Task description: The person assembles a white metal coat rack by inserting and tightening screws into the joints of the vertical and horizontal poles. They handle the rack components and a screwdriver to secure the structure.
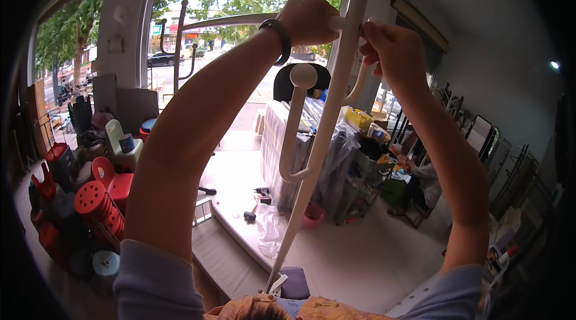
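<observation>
A white metal coat rack stands tilted before me, its upright pole (pixel 331 119) running from the top of the picture down toward my lap. A J-shaped hook (pixel 294 122) with a ball end sticks out of it on the left. My left hand (pixel 309 20) is wrapped round the horizontal crossbar (pixel 231 20) close to where it meets the pole. The bar's far end joins another upright (pixel 179 50) with hooks. On the pole's right side, my right hand (pixel 393 47) is closed in a pinch. A small dark bit shows at its fingertips, too small to name.
Red plastic stools (pixel 99 206) and chairs crowd the left. A white platform (pixel 240 230) below holds a hammer (pixel 249 216), a power drill (pixel 263 194) and a clear plastic bag (pixel 271 230). Plastic-wrapped goods (pixel 282 140) stand behind the pole. A person (pixel 425 185) sits at the right.
</observation>
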Demonstrator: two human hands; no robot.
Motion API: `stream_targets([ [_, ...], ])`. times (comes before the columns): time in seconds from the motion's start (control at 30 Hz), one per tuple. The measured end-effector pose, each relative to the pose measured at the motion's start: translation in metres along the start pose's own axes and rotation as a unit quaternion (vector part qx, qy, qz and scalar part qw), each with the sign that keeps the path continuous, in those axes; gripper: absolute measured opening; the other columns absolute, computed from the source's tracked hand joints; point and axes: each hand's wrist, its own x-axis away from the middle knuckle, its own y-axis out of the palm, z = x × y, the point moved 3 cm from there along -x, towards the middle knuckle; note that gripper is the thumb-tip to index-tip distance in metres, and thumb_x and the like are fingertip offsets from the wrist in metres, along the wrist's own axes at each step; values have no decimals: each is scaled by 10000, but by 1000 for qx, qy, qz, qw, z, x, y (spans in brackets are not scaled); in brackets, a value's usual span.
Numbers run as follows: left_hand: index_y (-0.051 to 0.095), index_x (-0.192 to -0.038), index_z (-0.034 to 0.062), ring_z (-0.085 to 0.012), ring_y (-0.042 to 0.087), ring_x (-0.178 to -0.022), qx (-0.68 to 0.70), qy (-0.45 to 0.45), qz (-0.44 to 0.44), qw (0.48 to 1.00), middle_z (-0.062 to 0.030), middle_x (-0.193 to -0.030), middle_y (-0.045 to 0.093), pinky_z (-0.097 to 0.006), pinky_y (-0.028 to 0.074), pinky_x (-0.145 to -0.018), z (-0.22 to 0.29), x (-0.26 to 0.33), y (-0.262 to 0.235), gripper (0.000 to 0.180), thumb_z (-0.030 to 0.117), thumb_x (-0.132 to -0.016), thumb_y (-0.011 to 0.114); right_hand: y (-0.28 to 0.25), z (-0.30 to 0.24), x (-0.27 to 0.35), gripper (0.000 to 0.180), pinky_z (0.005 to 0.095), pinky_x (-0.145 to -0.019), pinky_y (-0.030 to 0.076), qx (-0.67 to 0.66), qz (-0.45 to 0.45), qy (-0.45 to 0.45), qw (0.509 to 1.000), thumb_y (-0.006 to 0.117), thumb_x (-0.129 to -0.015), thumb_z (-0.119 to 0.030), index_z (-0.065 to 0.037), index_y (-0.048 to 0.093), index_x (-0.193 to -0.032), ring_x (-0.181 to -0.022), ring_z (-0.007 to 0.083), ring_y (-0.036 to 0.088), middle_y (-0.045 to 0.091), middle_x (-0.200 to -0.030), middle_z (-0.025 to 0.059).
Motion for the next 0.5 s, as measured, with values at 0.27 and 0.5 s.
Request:
stream_targets([
  [0.27, 679, -782, 169, -256, 657, -767, 6, 3, 15, 1000, -65, -768, 669, -376, 530, -692, 0, -2, 8, 177, 284, -691, 581, -3, 22, 5, 249, 259, -532, 483, 89, 39, -81, 992, 494, -926, -244, -27, 608, -881, -572, 123, 620, 601, -615, 43],
  [0.5, 684, -807, 181, -245, 660, -793, 27, 7, 35, 999, -71, -769, 668, -374, 529, -709, -7, -1, 11, 185, 261, -688, 568, 4, 12, 7, 263, 285, -576, 488, 199, 98, -77, 972, 505, -914, -256, -28, 595, -816, -570, 138, 624, 603, -599, 66],
])
